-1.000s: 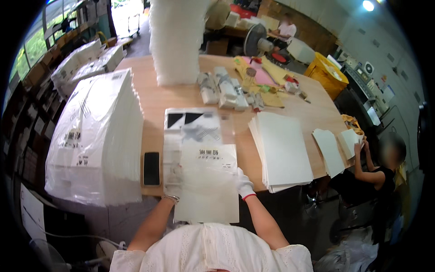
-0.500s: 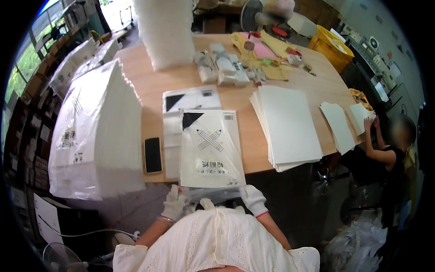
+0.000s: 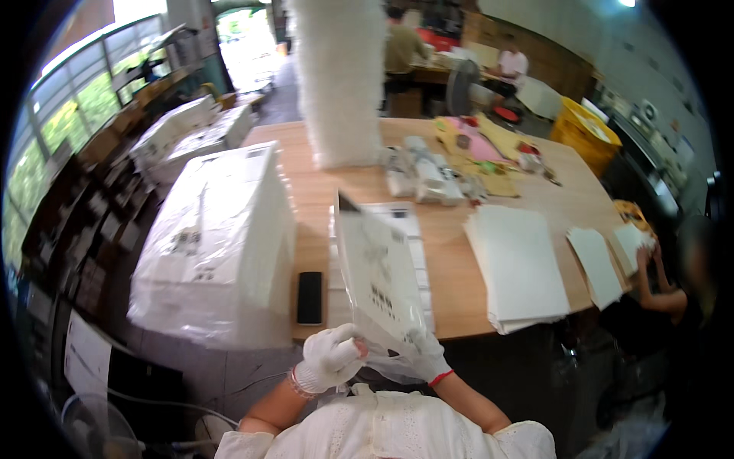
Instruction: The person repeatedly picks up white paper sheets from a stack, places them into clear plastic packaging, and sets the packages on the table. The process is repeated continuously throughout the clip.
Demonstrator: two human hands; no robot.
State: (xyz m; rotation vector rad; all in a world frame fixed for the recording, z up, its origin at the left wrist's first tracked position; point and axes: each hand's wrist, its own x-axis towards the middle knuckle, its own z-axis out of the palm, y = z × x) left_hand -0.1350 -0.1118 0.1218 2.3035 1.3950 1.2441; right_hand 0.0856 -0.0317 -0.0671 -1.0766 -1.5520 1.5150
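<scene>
The right hand, in a white glove, grasps the near right corner of a clear-wrapped paper packet; the left hand, gloved too, is curled at its near left corner, and whether it pinches the wrap I cannot tell. The packet is tilted, its near end about at the front edge of the counter, in front of the person's body, its far end above a flat white packet lying on the wood. Left of that, a black phone lies near the front edge, with only a narrow bare strip between it and a tall plastic-wrapped stack. On the right, a wider bare strip runs back from the front edge to a fanned stack of white sheets, whose near end reaches the edge. Beyond, small wrapped bundles stand clear of the flat packet.
</scene>
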